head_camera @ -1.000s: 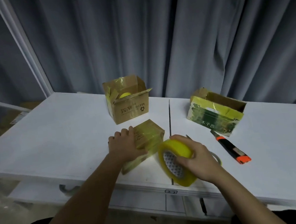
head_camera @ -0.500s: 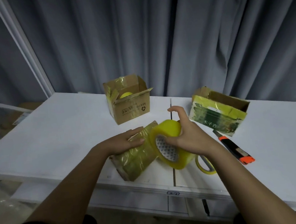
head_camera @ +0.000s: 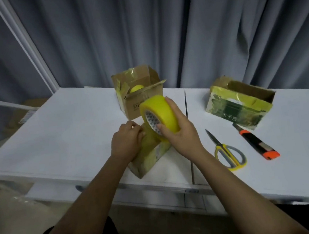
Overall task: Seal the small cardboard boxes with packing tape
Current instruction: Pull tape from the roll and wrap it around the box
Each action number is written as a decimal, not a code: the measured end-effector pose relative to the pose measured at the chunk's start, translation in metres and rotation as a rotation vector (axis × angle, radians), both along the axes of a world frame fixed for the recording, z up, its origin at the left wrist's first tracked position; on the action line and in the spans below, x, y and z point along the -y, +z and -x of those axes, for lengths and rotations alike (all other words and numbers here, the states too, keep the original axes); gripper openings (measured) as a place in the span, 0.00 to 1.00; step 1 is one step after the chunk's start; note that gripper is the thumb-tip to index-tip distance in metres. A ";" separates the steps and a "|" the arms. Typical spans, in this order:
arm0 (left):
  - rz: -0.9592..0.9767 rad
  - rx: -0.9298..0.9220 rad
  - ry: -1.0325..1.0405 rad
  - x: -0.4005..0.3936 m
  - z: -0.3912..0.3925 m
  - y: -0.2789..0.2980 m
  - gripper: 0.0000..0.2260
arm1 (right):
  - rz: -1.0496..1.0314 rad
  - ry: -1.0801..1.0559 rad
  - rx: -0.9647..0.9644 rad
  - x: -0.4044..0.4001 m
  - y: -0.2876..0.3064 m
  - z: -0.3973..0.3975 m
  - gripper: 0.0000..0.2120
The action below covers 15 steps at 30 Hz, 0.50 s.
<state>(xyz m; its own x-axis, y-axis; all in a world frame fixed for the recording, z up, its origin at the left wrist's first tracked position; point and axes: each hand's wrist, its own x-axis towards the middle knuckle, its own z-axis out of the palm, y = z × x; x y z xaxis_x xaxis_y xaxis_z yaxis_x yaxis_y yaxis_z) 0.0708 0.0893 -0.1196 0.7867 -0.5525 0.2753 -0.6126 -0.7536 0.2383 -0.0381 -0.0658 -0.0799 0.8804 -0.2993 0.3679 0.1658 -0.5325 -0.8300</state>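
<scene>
**Tape roll lifted over the near box, tape being laid down**

Head view: the right hand (head_camera: 180,133) grips a wide roll of yellow packing tape (head_camera: 160,116), thumb hooked into the core and fingers wrapped over the outer band, and holds it tilted just above the far end of the small tape-wrapped cardboard box (head_camera: 150,153) that lies near the front edge of the white table (head_camera: 66,137). The left hand (head_camera: 126,140) lies knuckles-up on the box's top face with fingers bent; it seems to press a tape end down, though the strip itself is too glossy and dim to make out for sure.

2 more boxes wait behind: an open brown carton with raised flaps (head_camera: 139,93), something yellow inside it, and a green-printed carton lying open on its side (head_camera: 238,106). Yellow-handled scissors (head_camera: 228,153) and an orange-and-black utility knife (head_camera: 257,144) lie to the right, apart from each other.

The box looks light and thin-walled, so it will likely slide or dent unless held flat from above, near its middle. The roll is stiff and best held through the core, so it can turn while tape pays out. The film is slick and clingy and may fold onto itself if slack.
</scene>
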 end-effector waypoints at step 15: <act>-0.220 -0.233 0.075 0.006 0.029 0.001 0.44 | -0.073 -0.074 0.001 0.007 0.050 0.016 0.23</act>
